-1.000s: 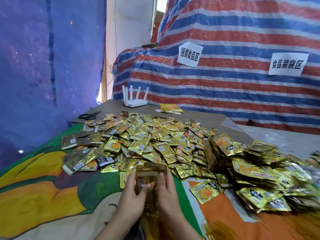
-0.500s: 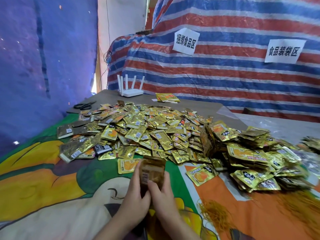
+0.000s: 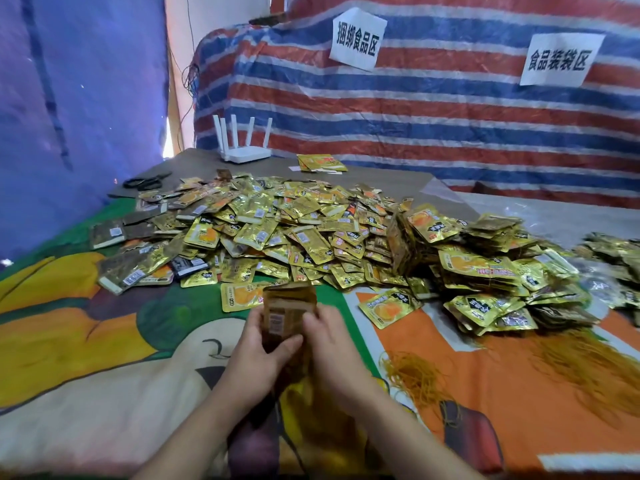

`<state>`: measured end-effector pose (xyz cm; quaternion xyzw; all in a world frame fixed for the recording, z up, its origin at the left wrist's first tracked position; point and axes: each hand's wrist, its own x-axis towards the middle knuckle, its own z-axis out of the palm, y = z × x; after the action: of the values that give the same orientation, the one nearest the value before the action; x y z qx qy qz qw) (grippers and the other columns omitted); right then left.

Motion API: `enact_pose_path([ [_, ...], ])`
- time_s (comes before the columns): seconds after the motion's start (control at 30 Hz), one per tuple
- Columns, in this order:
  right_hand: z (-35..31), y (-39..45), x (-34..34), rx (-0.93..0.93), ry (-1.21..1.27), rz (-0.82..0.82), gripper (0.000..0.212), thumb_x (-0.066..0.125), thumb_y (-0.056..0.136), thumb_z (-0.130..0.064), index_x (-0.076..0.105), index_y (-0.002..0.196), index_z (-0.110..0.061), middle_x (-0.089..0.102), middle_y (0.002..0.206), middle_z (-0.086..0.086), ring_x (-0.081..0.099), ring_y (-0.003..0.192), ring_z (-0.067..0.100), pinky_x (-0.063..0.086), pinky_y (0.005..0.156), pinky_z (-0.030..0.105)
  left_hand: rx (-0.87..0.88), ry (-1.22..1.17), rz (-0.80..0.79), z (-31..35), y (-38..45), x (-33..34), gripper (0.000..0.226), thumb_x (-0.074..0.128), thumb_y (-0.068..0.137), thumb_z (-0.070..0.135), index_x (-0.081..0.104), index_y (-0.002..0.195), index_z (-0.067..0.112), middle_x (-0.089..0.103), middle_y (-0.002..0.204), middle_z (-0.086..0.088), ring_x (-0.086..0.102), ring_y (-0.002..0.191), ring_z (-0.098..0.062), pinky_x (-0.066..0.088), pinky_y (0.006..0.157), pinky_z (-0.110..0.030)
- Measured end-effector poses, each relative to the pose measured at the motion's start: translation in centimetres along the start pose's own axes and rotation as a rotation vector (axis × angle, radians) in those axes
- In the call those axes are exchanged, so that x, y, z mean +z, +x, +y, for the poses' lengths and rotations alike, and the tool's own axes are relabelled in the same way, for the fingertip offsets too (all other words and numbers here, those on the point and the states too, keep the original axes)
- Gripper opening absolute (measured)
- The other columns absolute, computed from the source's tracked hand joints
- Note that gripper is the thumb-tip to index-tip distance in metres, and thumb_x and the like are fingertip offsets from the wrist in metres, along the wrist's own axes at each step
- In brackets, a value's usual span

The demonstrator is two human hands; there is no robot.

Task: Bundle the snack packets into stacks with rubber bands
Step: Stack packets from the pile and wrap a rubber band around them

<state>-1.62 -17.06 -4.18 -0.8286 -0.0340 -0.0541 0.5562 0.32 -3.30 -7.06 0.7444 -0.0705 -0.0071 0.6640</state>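
Observation:
I hold an upright stack of gold snack packets (image 3: 284,311) between both hands near the table's front. My left hand (image 3: 258,358) grips its left side with the thumb across the front. My right hand (image 3: 332,348) grips its right side. Behind lies a wide heap of loose gold packets (image 3: 277,230). Bundled stacks (image 3: 485,268) pile up to the right. A tangle of yellow rubber bands (image 3: 415,374) lies just right of my right hand, with more rubber bands (image 3: 581,358) farther right.
A cartoon-print cloth (image 3: 86,341) covers the table. Black scissors (image 3: 145,182) lie at the far left edge, a white router (image 3: 244,152) stands at the back, with a few packets (image 3: 320,162) beside it. A striped tarp with two paper signs (image 3: 356,38) rises behind.
The view has tilted down, so the rubber bands now show at the right. Both hands keep gripping the stack, which stays upright in about the same place.

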Motion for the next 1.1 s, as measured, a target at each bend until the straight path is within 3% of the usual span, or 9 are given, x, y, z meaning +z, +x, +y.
enact_pose_path([
  [0.07, -0.7, 1.2, -4.2, -0.042, -0.207, 0.065, 0.027, 0.044, 0.102, -0.026, 0.066, 0.113, -0.015, 0.062, 0.112, 0.0, 0.054, 0.1, 0.008, 0.045, 0.089, 0.022, 0.012, 0.009, 0.009, 0.1, 0.0, 0.0, 0.044, 0.074, 0.086, 0.014, 0.048, 0.113, 0.037, 0.07, 0.109, 0.006, 0.065, 0.103, -0.006, 0.051, 0.093, -0.032],
  [0.13, -1.8, 2.3, -9.1, -0.039, -0.468, 0.036, 0.016, 0.051, 0.097, -0.017, 0.066, 0.091, -0.019, 0.064, 0.094, -0.007, 0.058, 0.085, 0.013, 0.045, 0.066, 0.017, 0.03, 0.028, -0.006, 0.2, 0.0, 0.0, 0.045, 0.073, 0.086, 0.017, 0.046, 0.115, 0.039, 0.069, 0.11, 0.01, 0.064, 0.104, -0.002, 0.049, 0.094, -0.028],
  [0.23, -2.7, 3.4, -14.3, 0.026, -1.013, -0.303, 0.008, 0.058, 0.091, -0.019, 0.065, 0.091, -0.023, 0.061, 0.088, -0.009, 0.057, 0.082, 0.013, 0.044, 0.062, 0.022, 0.035, 0.016, -0.015, 0.2, -0.1, 0.1, 0.054, 0.073, 0.086, 0.016, 0.045, 0.129, 0.029, 0.069, 0.112, 0.008, 0.064, 0.106, -0.004, 0.05, 0.096, -0.031],
  [0.3, -2.4, 3.2, -15.1, 0.045, -1.166, -0.46, 0.008, 0.064, 0.089, -0.027, 0.067, 0.097, -0.025, 0.059, 0.088, -0.01, 0.056, 0.082, 0.013, 0.042, 0.061, 0.023, 0.033, 0.013, -0.005, 0.1, -0.1, 0.1, 0.054, 0.074, 0.085, 0.017, 0.046, 0.131, 0.025, 0.07, 0.111, 0.008, 0.065, 0.105, -0.004, 0.051, 0.097, -0.035],
  [0.47, -0.8, 2.0, -13.1, 0.009, -1.231, -0.462, 0.028, 0.065, 0.089, -0.047, 0.071, 0.1, -0.022, 0.063, 0.091, -0.007, 0.059, 0.083, 0.015, 0.046, 0.062, 0.026, 0.051, -0.041, 0.003, -0.2, 0.0, 0.0, 0.046, 0.072, 0.086, 0.014, 0.049, 0.12, 0.033, 0.072, 0.109, 0.009, 0.066, 0.105, -0.007, 0.051, 0.097, -0.038],
  [0.6, 0.4, 1.4, -11.7, 0.014, -1.315, -0.445, 0.024, 0.059, 0.092, -0.037, 0.073, 0.099, -0.019, 0.071, 0.101, 0.001, 0.065, 0.092, 0.024, 0.054, 0.075, 0.032, 0.058, -0.046, -0.001, -0.5, 0.0, -0.1, 0.043, 0.072, 0.086, 0.016, 0.049, 0.118, 0.035, 0.071, 0.111, 0.01, 0.065, 0.106, -0.006, 0.051, 0.095, -0.033],
  [0.83, 1.3, 0.9, -12.1, 0.038, -1.181, -0.343, 0.015, 0.06, 0.089, -0.031, 0.061, 0.076, -0.023, 0.059, 0.075, -0.005, 0.058, 0.075, 0.019, 0.039, 0.055, 0.025, 0.07, -0.051, -0.011, -0.3, -0.1, 0.0, 0.04, 0.071, 0.087, 0.015, 0.051, 0.115, 0.036, 0.071, 0.107, 0.016, 0.066, 0.101, -0.002, 0.051, 0.087, -0.026],
  [1.0, 2.0, 0.4, -12.1, 0.056, -1.078, -0.28, 0.021, 0.064, 0.087, -0.038, 0.066, 0.078, -0.019, 0.064, 0.078, -0.002, 0.06, 0.074, 0.017, 0.038, 0.052, 0.025, 0.07, -0.06, -0.009, -0.3, -0.1, 0.0, 0.04, 0.072, 0.087, 0.015, 0.052, 0.115, 0.035, 0.072, 0.109, 0.009, 0.066, 0.104, -0.006, 0.052, 0.09, -0.031],
  [1.1, 2.3, 0.3, -12.0, 0.048, -1.047, -0.265, 0.012, 0.062, 0.089, -0.03, 0.065, 0.079, -0.022, 0.065, 0.083, -0.002, 0.061, 0.078, 0.017, 0.04, 0.055, 0.023, 0.077, -0.071, -0.013, -0.2, -0.1, 0.0, 0.039, 0.072, 0.087, 0.014, 0.052, 0.115, 0.034, 0.072, 0.109, 0.01, 0.067, 0.103, -0.005, 0.052, 0.089, -0.029],
])
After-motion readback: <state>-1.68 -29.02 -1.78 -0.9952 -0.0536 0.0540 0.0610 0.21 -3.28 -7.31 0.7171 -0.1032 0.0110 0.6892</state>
